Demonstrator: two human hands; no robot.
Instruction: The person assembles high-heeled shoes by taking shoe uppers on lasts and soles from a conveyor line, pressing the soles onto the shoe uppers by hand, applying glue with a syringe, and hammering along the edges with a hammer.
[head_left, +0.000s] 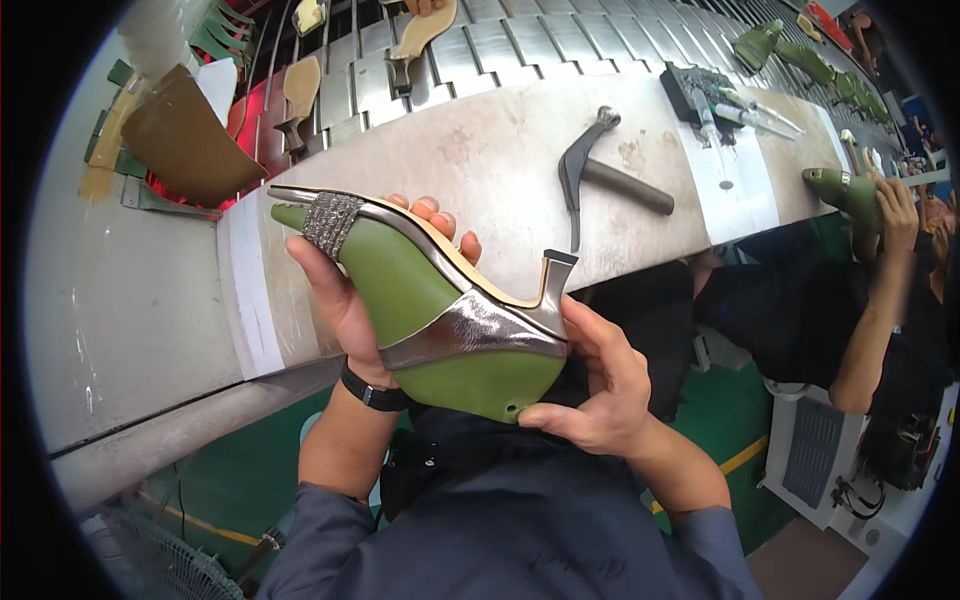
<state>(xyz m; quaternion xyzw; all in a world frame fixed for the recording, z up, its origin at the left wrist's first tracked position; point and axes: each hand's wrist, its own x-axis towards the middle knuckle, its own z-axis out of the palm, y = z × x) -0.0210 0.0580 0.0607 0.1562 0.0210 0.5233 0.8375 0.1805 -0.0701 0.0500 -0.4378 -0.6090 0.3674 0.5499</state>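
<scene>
Shoe [405,285]: between both hands, over the near edge of the surface [480,150]
Axis: I see it slant from upper left, toe [288,215], to lower right; heel [555,285] upward
Left hand [352,325]: clamped around the forefoot
Right hand [608,390]: clasping the heel end

The last [405,275] looks smooth plastic, its strap [470,328] glossy and metallic, its band [330,222] rough and glittery. Metal slats [485,45] shine at twelve o'clock; paper [745,208] at two looks matt.

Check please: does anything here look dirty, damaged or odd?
Brownish smudges mark the pale bench top near the hammer, odd against the lighter surface around them. The held shoe shows no clear damage.
</scene>
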